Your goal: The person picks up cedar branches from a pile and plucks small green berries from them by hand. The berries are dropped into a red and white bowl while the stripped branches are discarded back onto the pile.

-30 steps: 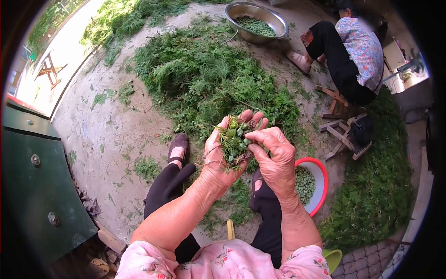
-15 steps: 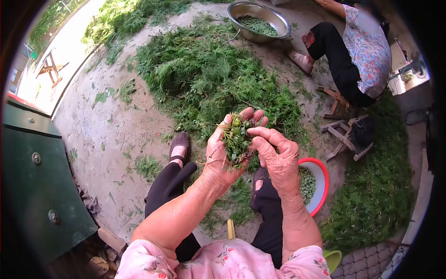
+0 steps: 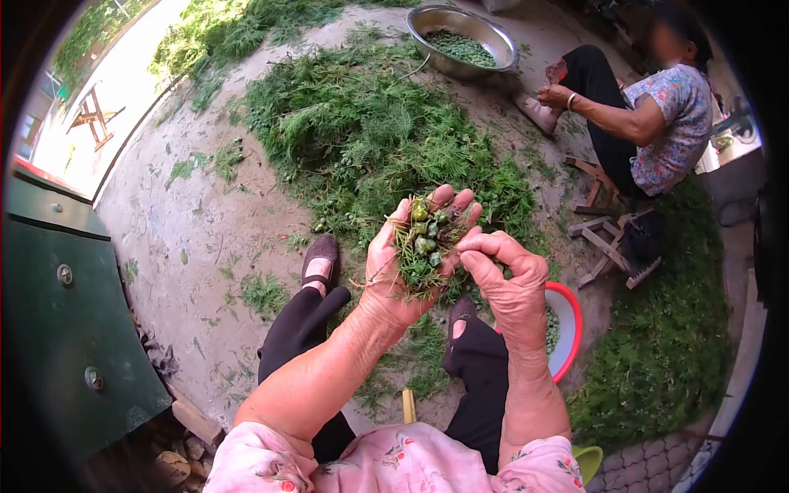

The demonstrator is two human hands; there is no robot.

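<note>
Left hand [image 3: 389, 283], open, cups green sprigs [image 3: 422, 246]; right hand [image 3: 516, 279], pinched, contents unclear, has drawn outward.

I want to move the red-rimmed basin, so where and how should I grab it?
Probably the red rim on its right side, coming from the right, thumb inside, fingers outside: that curved edge is exposed, while your right forearm blocks the left.
</note>
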